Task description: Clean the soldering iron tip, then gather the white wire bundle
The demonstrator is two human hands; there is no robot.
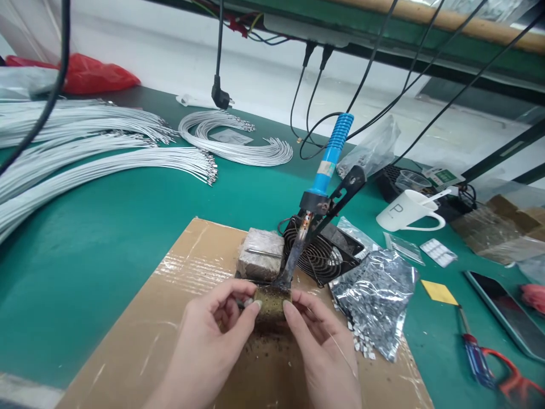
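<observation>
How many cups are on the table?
2. A white mug lies tipped on its side at the right of the green table. A clear plastic cup stands just behind it. More could be hidden behind the clutter at the right.

Electronics workshop; soldering iron (327, 165), wire bundles (106, 153)

My left hand (213, 335) and right hand (321, 346) pinch a brown sponge (271, 301) between fingertips; the soldering iron (317, 193) leans just above them.
</observation>
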